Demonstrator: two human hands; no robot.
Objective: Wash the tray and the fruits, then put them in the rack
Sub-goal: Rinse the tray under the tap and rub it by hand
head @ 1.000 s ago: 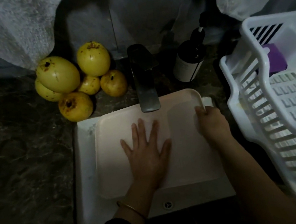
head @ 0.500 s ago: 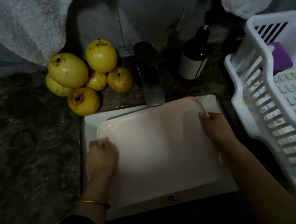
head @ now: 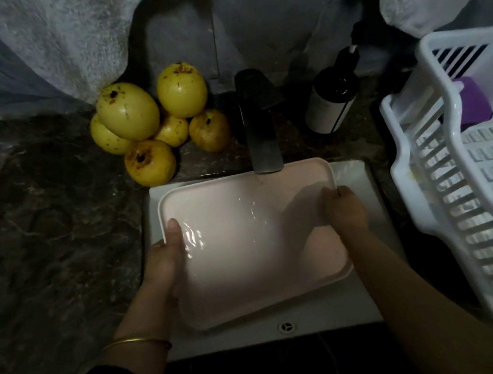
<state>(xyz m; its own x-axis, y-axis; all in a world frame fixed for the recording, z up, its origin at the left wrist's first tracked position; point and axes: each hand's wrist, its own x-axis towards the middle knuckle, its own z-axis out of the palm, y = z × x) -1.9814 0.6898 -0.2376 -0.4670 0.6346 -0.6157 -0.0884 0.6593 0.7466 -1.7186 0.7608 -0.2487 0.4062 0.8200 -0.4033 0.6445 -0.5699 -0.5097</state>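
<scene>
A pale pink tray (head: 250, 266) lies over the white sink (head: 357, 189), under the dark tap (head: 257, 127). Water glistens on its inner face. My left hand (head: 166, 259) grips the tray's left rim, thumb on the inside. My right hand (head: 342, 207) holds the right rim near the far corner, fingers curled over the edge. Several yellow fruits (head: 153, 127) with brown spots sit piled on the counter behind the sink, to the left of the tap. A white slatted rack (head: 475, 184) stands to the right of the sink.
A dark pump bottle (head: 333, 100) stands right of the tap. A purple object (head: 472, 101) lies in the rack's far part. Dark marbled counter (head: 47, 235) spreads to the left. Pale towels (head: 56, 39) hang on the wall behind.
My left hand left the tray's middle, where it lay flat, and took hold of the left rim. The tray now shows its wet inner face. My right hand stayed on the right rim.
</scene>
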